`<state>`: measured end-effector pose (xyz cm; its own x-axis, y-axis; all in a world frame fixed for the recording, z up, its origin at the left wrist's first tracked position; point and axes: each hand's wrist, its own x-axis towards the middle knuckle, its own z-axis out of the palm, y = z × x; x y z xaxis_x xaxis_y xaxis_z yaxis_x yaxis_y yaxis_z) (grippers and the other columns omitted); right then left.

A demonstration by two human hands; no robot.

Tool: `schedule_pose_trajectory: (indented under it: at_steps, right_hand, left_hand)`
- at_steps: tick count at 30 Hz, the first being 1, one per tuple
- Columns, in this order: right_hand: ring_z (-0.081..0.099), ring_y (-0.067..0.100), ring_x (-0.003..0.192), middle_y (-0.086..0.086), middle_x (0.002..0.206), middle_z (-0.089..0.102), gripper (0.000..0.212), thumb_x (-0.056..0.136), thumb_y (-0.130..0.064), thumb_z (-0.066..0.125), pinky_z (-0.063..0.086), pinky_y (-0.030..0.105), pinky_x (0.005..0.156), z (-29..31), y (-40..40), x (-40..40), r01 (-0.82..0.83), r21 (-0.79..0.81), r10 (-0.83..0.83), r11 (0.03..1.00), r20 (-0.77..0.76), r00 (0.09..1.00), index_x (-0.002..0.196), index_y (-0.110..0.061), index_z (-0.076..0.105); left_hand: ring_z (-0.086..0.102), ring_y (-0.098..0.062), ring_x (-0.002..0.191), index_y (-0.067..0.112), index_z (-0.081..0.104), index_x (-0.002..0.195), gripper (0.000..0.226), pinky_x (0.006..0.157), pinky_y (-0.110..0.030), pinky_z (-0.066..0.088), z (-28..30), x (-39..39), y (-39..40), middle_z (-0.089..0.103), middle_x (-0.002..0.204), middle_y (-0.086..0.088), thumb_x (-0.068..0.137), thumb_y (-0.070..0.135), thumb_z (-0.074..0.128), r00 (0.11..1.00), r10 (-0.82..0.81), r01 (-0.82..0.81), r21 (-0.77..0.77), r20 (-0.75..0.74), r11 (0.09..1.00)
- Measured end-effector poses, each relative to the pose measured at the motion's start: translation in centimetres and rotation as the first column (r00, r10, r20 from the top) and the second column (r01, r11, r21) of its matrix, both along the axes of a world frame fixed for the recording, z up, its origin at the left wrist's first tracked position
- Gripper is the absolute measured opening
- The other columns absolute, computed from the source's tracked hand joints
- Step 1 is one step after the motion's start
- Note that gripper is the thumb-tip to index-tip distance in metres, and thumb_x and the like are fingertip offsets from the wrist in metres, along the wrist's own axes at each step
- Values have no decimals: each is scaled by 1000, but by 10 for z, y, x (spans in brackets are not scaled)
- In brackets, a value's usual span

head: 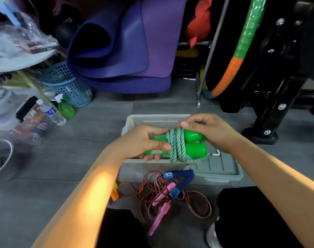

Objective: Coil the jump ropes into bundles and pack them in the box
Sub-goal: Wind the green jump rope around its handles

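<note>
A green jump rope (177, 146) has its pale green cord wound round its two green handles. I hold it just above the clear plastic box (152, 119). My left hand (141, 143) grips the handles at their left end. My right hand (206, 131) holds the bundle from the right, its thumb and fingers on the top of the cord wraps. In front of the box, on the floor, lie a loose red rope (197, 203) with pink handles (162, 210) and a rope with blue handles (181, 183).
The box's grey lid (222, 169) lies against its right side. A purple rolled mat (120, 45) and a blue mesh basket (70, 86) stand behind. A black equipment frame (270, 104) is at the right. Bottles and bags crowd the left. My dark-clothed knees fill the bottom edge.
</note>
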<state>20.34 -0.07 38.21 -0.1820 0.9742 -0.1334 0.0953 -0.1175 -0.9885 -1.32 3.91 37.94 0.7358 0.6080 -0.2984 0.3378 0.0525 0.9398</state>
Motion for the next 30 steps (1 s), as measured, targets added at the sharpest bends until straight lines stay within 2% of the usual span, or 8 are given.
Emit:
schedule_pose_trajectory:
  at_steps: [3, 6, 10, 14, 17, 20, 24, 30]
  right_hand:
    - [67, 19, 97, 11, 107, 69, 30, 78, -29, 60, 54, 30, 85, -1, -2, -3, -45, -73, 32, 996, -171, 985, 103, -14, 66]
    - [66, 17, 87, 9, 100, 66, 29, 78, -29, 69, 56, 27, 75, -3, -3, -6, -62, -110, 32, 992, -256, 966, 102, -15, 61]
    - [66, 19, 92, 6, 100, 68, 76, 43, -46, 90, 55, 27, 75, -6, 0, -6, -54, -132, 10, 990, -317, 948, 106, -17, 61]
    - [64, 19, 96, 4, 100, 68, 72, 48, -31, 91, 54, 28, 84, -6, 1, -7, -51, -137, -3, 989, -367, 930, 109, -15, 58]
    - [64, 16, 96, 3, 102, 68, 82, 39, -32, 93, 54, 26, 84, -8, 2, -7, -60, -128, 2, 990, -408, 913, 112, -15, 58]
    - [62, 12, 80, 2, 92, 66, 65, 46, -36, 90, 49, 21, 69, -9, 2, -7, -88, -110, 37, 990, -400, 916, 103, -19, 64]
    - [27, 3, 48, -12, 58, 35, 45, 64, -45, 81, 28, 13, 47, -19, -2, -16, -109, -62, 73, 992, -426, 902, 87, -15, 57]
    - [21, 4, 43, -7, 51, 26, 19, 90, -21, 52, 21, 16, 43, -19, -3, -22, 144, -51, -151, 988, -173, 973, 84, -3, 53]
  left_hand:
    - [40, -10, 35, 29, 53, 131, 63, 39, -15, 31, 0, -2, 1, 57, 58, -12, 70, 32, 67, 992, 105, -103, -24, 64, 994]
    - [39, -11, 35, 27, 53, 132, 67, 38, -15, 31, -2, -2, 0, 57, 56, -11, 68, 33, 69, 984, 155, -152, -38, 84, 988]
    - [38, -13, 39, 29, 54, 133, 65, 40, -17, 29, -3, 0, 0, 57, 58, -13, 70, 33, 68, 975, 198, -194, -48, 97, 980]
    - [37, -20, 53, 28, 55, 132, 62, 42, -19, 28, -6, 3, 1, 56, 58, -13, 72, 33, 68, 961, 244, -239, -50, 127, 970]
    - [38, -25, 58, 28, 56, 131, 60, 41, -18, 28, -6, 6, -1, 56, 58, -13, 73, 32, 67, 951, 269, -262, -66, 151, 963]
    - [39, -27, 61, 33, 61, 123, 51, 42, -18, 27, -8, 10, -1, 56, 61, -13, 74, 36, 75, 935, 300, -285, -101, 191, 953]
    - [41, -29, 69, 33, 68, 112, 33, 44, -20, 28, -7, 17, 3, 54, 68, -12, 79, 37, 66, 873, 417, -388, -158, 253, 908]
    - [42, -17, 41, 32, 63, 119, 29, 41, -18, 30, -8, 26, -3, 56, 55, -8, 91, 30, 61, 844, 497, -500, -40, 202, 865]
